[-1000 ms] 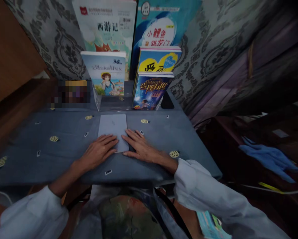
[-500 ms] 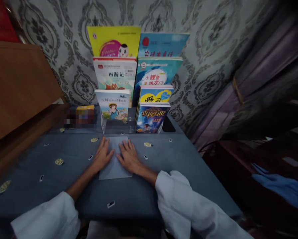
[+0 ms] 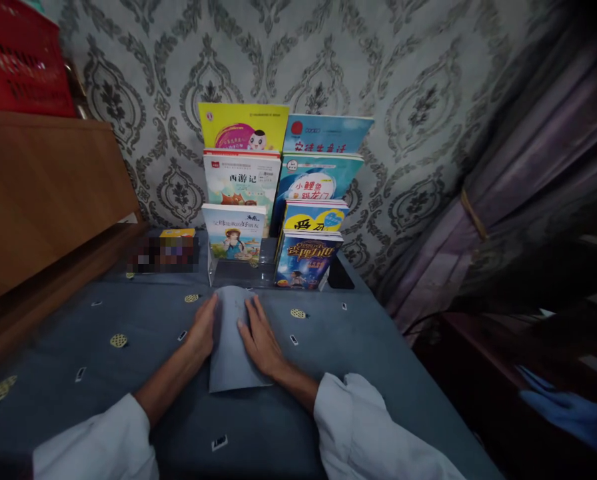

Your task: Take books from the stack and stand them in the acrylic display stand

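Observation:
A thin pale grey-blue paper sheet or booklet (image 3: 233,360) stands arched in the middle between my hands, its top edge curved upward. Whether it is one sheet or several I cannot tell. My left hand (image 3: 201,330) holds its left edge, the fingers close together and the thumb mostly hidden. Along the right edge my right hand (image 3: 263,340) grips it, thumb on the upper face and fingers pointing away from me. Just beyond is a clear book stand (image 3: 238,275) with several upright books, among them a blue-covered one (image 3: 308,260) in front.
A dark cloth with pineapple prints covers the table (image 3: 143,373). A black phone-like object (image 3: 340,275) lies right of the stand. At the left are a blurred-out item (image 3: 163,255), a wooden panel (image 3: 48,207) and a red basket (image 3: 23,60). A curtain (image 3: 453,247) hangs at right.
The paper lay flat under both palms; now it bows upward, with my hands moved to its sides. The camera view has tilted up a little.

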A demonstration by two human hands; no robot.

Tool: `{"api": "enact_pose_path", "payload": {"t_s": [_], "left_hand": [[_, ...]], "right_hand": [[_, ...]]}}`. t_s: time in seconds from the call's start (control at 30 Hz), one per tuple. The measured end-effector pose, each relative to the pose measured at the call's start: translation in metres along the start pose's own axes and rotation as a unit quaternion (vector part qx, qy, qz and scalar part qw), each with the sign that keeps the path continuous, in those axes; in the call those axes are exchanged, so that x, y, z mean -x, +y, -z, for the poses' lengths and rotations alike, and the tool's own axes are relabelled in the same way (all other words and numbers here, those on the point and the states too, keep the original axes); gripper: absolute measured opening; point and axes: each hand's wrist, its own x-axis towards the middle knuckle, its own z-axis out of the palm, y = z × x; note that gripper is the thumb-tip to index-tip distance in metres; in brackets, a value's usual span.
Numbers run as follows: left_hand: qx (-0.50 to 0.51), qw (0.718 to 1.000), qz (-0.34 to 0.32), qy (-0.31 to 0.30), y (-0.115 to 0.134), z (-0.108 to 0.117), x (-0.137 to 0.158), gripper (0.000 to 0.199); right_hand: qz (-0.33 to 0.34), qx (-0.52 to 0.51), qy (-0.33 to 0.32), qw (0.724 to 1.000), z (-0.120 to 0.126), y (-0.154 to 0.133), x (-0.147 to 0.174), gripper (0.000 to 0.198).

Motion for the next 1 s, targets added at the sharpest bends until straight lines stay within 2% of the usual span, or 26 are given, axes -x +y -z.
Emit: {"api": "enact_pose_path", "payload": {"t_s": [0.07, 0.17, 0.27, 0.33, 0.4, 0.47, 0.6, 0.7, 0.77, 0.83, 0.93, 1.0], "left_hand": [[0.016, 1.0, -0.007, 0.018, 0.001, -0.009, 0.001, 0.033], [0.035, 0.997, -0.062, 0.017, 0.011, -0.02, 0.008, 0.038], [0.007, 0.984, -0.177, -0.018, 0.028, -0.023, 0.022, 0.041], [-0.036, 0.967, -0.252, -0.03, 0.039, -0.019, 0.032, 0.041], [-0.081, 0.948, -0.304, -0.042, 0.046, -0.012, 0.041, 0.042], [-0.124, 0.935, -0.326, -0.059, 0.048, -0.004, 0.049, 0.047], [-0.21, 0.93, -0.276, -0.124, 0.043, 0.007, 0.059, 0.061], [-0.262, 0.918, -0.239, -0.179, 0.049, 0.013, 0.057, 0.063], [-0.304, 0.895, -0.252, -0.207, 0.06, 0.016, 0.05, 0.061], [-0.38, 0.856, -0.283, -0.208, 0.077, 0.017, 0.04, 0.058], [-0.51, 0.775, -0.337, -0.16, 0.109, 0.007, 0.023, 0.044], [-0.547, 0.724, -0.401, -0.123, 0.133, -0.007, 0.013, 0.031]], "right_hand": [[-0.062, -0.093, 0.032, 0.993, 0.0, 0.004, -0.003, 0.068], [-0.133, -0.258, 0.03, 0.957, 0.005, -0.002, -0.006, 0.064], [-0.11, -0.37, -0.03, 0.922, 0.022, -0.022, -0.005, 0.06], [-0.035, -0.36, -0.051, 0.931, 0.037, -0.037, -0.002, 0.056], [0.052, -0.282, -0.05, 0.957, 0.052, -0.047, 0.003, 0.054], [0.084, -0.195, -0.064, 0.975, 0.063, -0.049, 0.009, 0.057], [0.085, -0.122, -0.118, 0.982, 0.074, -0.04, 0.019, 0.06], [0.122, -0.104, -0.144, 0.977, 0.084, -0.034, 0.015, 0.053], [0.145, -0.086, -0.138, 0.976, 0.092, -0.034, 0.006, 0.049], [0.149, -0.065, -0.117, 0.98, 0.1, -0.037, -0.008, 0.045], [0.136, -0.044, -0.072, 0.987, 0.11, -0.045, -0.038, 0.04], [0.153, -0.035, -0.027, 0.987, 0.117, -0.053, -0.062, 0.038]]}}
